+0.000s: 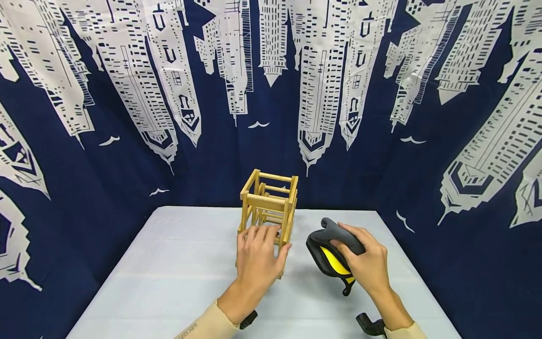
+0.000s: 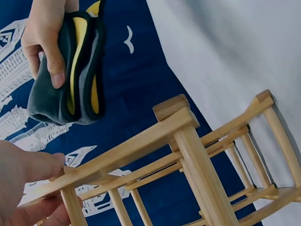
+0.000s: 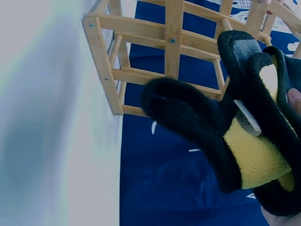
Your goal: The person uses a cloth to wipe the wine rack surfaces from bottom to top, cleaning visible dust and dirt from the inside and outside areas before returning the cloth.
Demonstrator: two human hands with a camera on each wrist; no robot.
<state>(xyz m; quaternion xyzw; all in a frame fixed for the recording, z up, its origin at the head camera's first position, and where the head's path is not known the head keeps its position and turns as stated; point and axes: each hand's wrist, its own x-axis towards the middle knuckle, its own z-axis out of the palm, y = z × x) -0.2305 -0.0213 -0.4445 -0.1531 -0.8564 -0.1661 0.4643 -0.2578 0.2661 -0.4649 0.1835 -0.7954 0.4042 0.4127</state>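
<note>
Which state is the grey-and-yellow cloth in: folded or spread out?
Folded: the right hand grips the cloth, and the left wrist view shows its dark edges doubled back in layers.

L hand (image 1: 258, 254) fwd & gripping, back up; R hand (image 1: 370, 258) fwd, pinching.

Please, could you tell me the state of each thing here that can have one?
Wooden rack: assembled, open-framed
Grey-and-yellow cloth: folded, held above the table
Left hand: gripping the rack
Right hand: gripping the cloth
Printed backdrop: hanging
</note>
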